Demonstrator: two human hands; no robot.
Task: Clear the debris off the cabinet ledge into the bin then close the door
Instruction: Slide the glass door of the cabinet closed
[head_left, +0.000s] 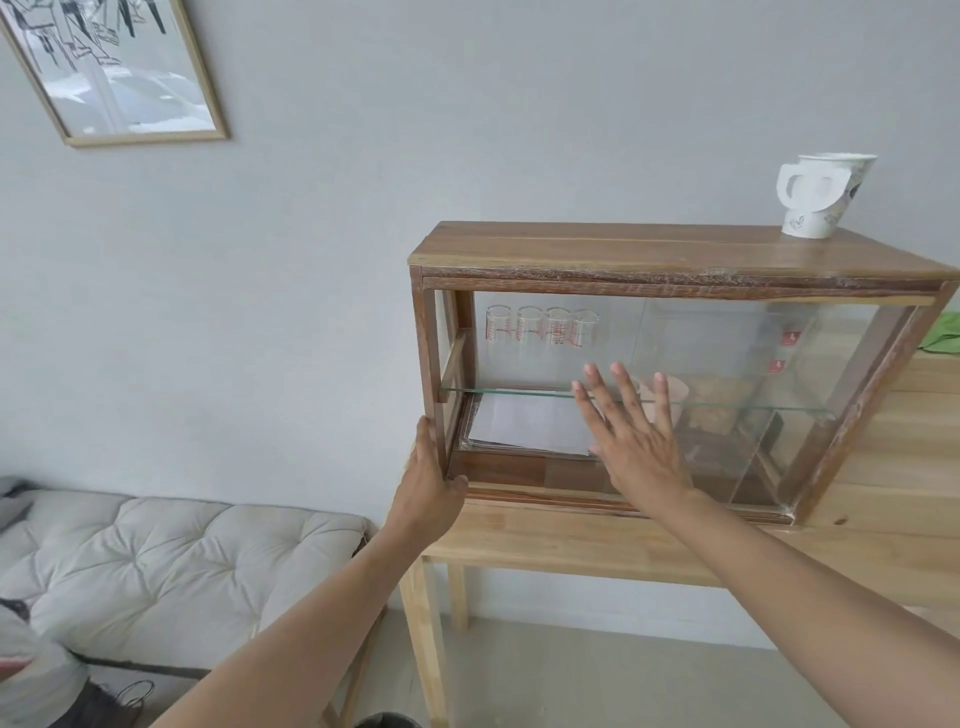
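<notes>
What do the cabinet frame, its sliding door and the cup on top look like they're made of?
Cabinet frame: wood, stained brown, with visible grain and worn pale edges. Sliding door: clear glass, probably, since the contents show through and it reflects faintly. Cup: likely white paper, matte, with a folded flat handle.

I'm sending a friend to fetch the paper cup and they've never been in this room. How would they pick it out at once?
Find the wood-framed glass cabinet standing on the light wooden table against the grey wall. The paper cup stands on the cabinet's top, near its right end. It is white with a folded paper handle, unlike the clear red-printed glasses inside.
</notes>
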